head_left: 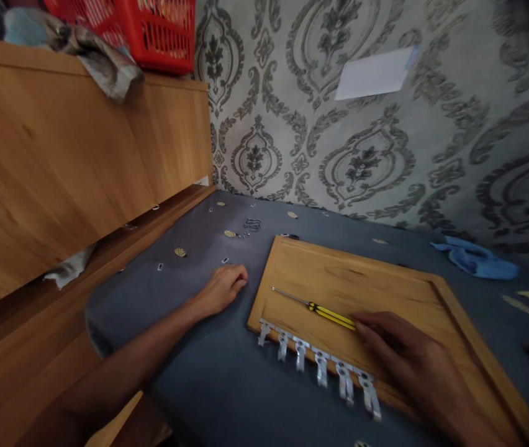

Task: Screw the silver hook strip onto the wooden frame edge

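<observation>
The right hand (416, 357) pinches a screwdriver (332, 315); the left hand (220, 290) makes a loose fist on fabric (208, 372).

No text, brand or number can be read: neither on the screwdriver (332, 315) in the right hand (408, 354) nor on the white paper (374, 74) beyond it; the rectangular mark (160, 267) left of the left hand (221, 290) is too small.

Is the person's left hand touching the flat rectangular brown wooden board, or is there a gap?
Apart: the head view shows a strip of the dark grey patterned surface between the left hand and the left edge of the wooden board.
</observation>
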{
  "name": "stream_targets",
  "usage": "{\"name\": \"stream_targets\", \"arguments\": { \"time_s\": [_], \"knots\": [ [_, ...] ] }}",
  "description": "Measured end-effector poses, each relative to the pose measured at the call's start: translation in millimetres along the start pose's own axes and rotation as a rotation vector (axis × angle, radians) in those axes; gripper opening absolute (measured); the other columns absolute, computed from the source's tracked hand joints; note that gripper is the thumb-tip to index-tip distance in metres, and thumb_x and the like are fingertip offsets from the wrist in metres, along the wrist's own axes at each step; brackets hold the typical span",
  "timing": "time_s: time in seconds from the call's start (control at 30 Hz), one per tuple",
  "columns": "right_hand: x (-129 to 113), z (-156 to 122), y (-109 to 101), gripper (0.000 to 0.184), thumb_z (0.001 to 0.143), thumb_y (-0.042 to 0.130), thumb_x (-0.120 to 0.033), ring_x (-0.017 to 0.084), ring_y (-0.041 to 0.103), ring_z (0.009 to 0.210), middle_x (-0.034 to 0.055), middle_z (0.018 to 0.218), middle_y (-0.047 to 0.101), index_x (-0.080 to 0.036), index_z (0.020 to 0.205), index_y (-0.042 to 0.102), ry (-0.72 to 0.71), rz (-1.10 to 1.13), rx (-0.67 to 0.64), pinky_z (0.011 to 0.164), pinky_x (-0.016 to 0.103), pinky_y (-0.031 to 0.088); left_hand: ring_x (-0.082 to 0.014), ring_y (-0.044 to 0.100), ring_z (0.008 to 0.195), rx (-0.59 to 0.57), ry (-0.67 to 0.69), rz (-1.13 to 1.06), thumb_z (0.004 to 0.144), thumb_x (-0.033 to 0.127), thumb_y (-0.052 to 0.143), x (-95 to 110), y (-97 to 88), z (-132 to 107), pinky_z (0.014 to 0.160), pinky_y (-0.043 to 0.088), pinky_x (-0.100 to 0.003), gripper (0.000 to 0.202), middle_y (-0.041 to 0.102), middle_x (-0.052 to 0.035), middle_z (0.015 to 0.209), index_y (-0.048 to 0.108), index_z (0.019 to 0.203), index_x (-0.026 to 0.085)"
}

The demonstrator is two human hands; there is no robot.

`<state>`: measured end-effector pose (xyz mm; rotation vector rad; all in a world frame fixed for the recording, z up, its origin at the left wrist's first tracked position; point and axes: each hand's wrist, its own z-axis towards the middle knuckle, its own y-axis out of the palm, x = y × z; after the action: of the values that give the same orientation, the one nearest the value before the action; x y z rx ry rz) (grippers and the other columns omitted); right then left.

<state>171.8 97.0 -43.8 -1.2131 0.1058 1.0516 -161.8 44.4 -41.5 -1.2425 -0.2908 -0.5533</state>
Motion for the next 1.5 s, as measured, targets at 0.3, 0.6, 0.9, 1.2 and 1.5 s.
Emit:
{"name": "stream_targets", "arguments": {
  "time_s": [0.3, 0.6, 0.9, 1.2, 1.5],
  "knots": [
    [-16.3, -5.2, -0.7, 0.031, 0.087, 0.054, -0.049, 0.021, 0.063, 0.069, 0.0072, 0.078, 0.069, -0.022, 0.086, 0.069, 0.116, 0.06, 0.071, 0.063, 0.035, 0.051, -0.0153, 0.055, 0.068, -0.036, -0.054, -0.08, 0.085, 0.021, 0.051, 2.4, -7.7, -0.7, 0.066, 0.04, -0.027, 0.008, 0.062, 0.0012, 0.074, 0.058, 0.082, 0.021],
    [-16.1, -8.5, 3.2, 0.02, 0.089, 0.054, -0.032, 0.017, 0.064, 0.07, 0.0054, 0.081, 0.071, -0.019, 0.088, 0.069, 0.126, 0.085, 0.092, 0.063, 0.029, 0.05, -0.016, 0.054, 0.064, 0.015, -0.114, -0.143, 0.079, 0.037, 0.053, 8.7, -17.7, 3.8, 0.062, 0.039, -0.027, 0.019, 0.063, 0.0003, 0.07, 0.061, 0.079, 0.02],
    [-35.3, -24.5, -18.5, 0.018, 0.089, 0.053, -0.024, 0.016, 0.064, 0.073, 0.0053, 0.081, 0.07, -0.017, 0.09, 0.069, 0.05, 0.121, 0.04, 0.065, 0.028, 0.049, -0.0133, 0.055, 0.068, -0.298, -0.007, -0.429, 0.081, 0.035, 0.055, 113.4, -29.2, 9.5, 0.061, 0.043, -0.023, 0.019, 0.059, 0.0012, 0.072, 0.061, 0.08, 0.017],
    [-35.2, -72.2, -30.4, 0.018, 0.093, 0.05, -0.019, 0.019, 0.061, 0.087, 0.0083, 0.094, 0.065, -0.017, 0.098, 0.067, -0.125, 0.001, -0.012, 0.076, 0.035, 0.054, -0.0091, 0.051, 0.062, -0.78, -0.028, -0.494, 0.082, 0.023, 0.054, 173.8, 8.0, 33.5, 0.056, 0.038, -0.02, 0.01, 0.057, 0.0019, 0.069, 0.059, 0.079, 0.015],
    [-31.1, -75.8, -27.8, 0.021, 0.095, 0.048, -0.018, 0.021, 0.058, 0.089, 0.0115, 0.096, 0.061, -0.013, 0.102, 0.067, -0.156, 0.022, -0.029, 0.078, 0.037, 0.053, -0.0095, 0.05, 0.063, -0.837, -0.007, -0.415, 0.079, 0.021, 0.055, 172.2, 29.9, 40.0, 0.058, 0.038, -0.022, 0.007, 0.057, 0.0025, 0.07, 0.061, 0.081, 0.016]
  ]
}}
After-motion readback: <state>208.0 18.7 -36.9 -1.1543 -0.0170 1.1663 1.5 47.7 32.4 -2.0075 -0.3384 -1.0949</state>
